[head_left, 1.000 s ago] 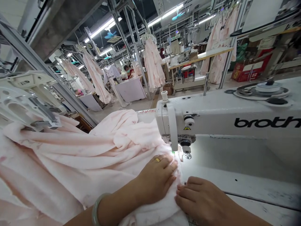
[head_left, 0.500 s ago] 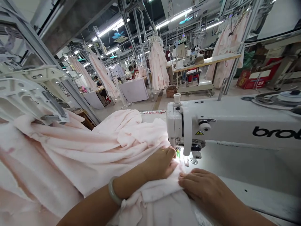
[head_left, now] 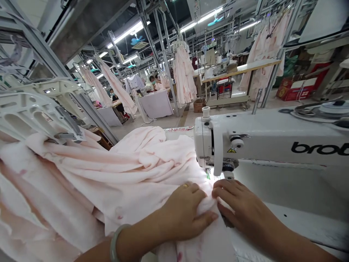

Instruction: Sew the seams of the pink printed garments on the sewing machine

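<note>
Pale pink plush fabric [head_left: 131,174] lies in folds to the left of a white sewing machine [head_left: 261,134] and runs under its lit needle area [head_left: 208,174]. On the fabric, just in front of the needle, rests my left hand [head_left: 182,211]; its thumb is stretched out, apart from the bent fingers, and a ridge of cloth rises between them. A ring and a pale bangle are on this arm. My right hand [head_left: 237,203], close to the needle on the right, pinches the fabric's edge between bent fingers and thumb. Machine parts and cloth partly hide the needle.
White plastic hangers [head_left: 35,112] carry more pink fabric at my left. Metal posts [head_left: 89,116] rise beside them. Beyond the machine are hanging pink garments [head_left: 184,72], a long work table [head_left: 240,71], a red box [head_left: 296,89] and co-workers seated far back.
My left hand has drawn back from the needle toward me, and its thumb has spread. My right hand has moved forward, nearer the needle. The fabric around them has shifted.
</note>
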Available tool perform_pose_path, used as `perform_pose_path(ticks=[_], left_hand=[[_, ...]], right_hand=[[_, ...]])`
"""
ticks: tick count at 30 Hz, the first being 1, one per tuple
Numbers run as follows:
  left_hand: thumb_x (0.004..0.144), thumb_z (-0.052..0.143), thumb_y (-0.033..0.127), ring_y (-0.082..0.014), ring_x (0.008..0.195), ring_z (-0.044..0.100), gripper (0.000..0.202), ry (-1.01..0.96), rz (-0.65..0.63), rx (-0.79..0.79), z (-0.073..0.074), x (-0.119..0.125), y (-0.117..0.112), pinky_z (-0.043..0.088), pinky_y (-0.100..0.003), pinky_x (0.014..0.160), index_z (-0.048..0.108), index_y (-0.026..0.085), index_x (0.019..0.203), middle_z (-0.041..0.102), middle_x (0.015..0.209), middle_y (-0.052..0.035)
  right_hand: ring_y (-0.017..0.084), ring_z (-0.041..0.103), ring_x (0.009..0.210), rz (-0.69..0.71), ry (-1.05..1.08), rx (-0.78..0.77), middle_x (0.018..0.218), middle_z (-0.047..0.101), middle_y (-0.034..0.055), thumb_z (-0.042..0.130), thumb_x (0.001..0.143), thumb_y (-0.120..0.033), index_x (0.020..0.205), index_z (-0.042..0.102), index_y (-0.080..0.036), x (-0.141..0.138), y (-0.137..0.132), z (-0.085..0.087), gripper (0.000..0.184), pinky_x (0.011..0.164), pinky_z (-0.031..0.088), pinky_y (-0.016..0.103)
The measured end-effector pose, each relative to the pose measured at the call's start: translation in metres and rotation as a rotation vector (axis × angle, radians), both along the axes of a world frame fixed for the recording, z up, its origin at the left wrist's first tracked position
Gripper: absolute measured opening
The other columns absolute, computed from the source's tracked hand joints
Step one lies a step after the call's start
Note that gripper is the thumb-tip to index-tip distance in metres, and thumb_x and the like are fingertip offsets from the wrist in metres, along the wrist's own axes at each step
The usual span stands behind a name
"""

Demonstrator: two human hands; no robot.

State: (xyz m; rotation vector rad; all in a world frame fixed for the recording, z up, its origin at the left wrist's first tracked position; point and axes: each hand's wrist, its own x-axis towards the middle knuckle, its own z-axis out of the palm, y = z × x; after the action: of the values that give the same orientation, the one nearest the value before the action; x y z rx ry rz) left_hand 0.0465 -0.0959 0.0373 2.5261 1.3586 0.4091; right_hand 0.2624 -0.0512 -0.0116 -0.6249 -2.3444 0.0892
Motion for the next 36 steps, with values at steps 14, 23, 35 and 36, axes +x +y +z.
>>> perform_pose_path(ticks=[14,23,35,36], left_hand=[[0.102,0.042,0.027,-0.0219,0.097,0.066,0.026,-0.407,-0.14,0.019,-0.023,-0.033,0.027,0.052,-0.033,0.09,0.059,0.018,0.085,0.071,0.098,-0.0111],[0.105,0.042,0.029,-0.0188,0.078,0.055,0.032,-0.198,0.174,0.018,0.001,-0.015,0.0,0.045,-0.032,0.076,0.046,0.021,0.074,0.058,0.08,-0.0029],[0.087,0.061,0.032,-0.0192,0.073,0.056,0.019,-0.193,0.131,0.019,-0.017,0.017,0.008,0.042,-0.031,0.068,0.047,0.021,0.081,0.06,0.079,-0.0023],[0.084,0.061,0.031,-0.0187,0.072,0.055,0.018,-0.231,0.132,0.031,-0.021,0.015,0.007,0.042,-0.031,0.068,0.046,0.021,0.082,0.059,0.079,-0.0021]], right_hand=[[0.021,0.057,0.085,0.155,-0.151,0.265,0.091,0.067,0.0039,0.039,0.102,-0.004,0.105,0.064,-0.015,-0.004,0.003,-0.003,0.028,0.103,0.035,0.045],[0.021,0.059,0.078,0.315,-0.357,-0.246,0.084,0.064,0.0027,0.045,0.107,-0.021,0.102,0.065,-0.024,0.003,-0.015,0.028,0.021,0.072,0.043,0.036],[0.019,0.061,0.073,0.268,-0.307,-0.153,0.079,0.064,0.0015,0.047,0.102,-0.016,0.089,0.062,-0.022,0.012,-0.008,0.024,0.021,0.076,0.045,0.037],[0.019,0.059,0.067,0.252,-0.285,-0.091,0.075,0.062,0.0006,0.046,0.104,-0.018,0.09,0.062,-0.022,0.014,-0.004,0.021,0.022,0.074,0.045,0.037]])
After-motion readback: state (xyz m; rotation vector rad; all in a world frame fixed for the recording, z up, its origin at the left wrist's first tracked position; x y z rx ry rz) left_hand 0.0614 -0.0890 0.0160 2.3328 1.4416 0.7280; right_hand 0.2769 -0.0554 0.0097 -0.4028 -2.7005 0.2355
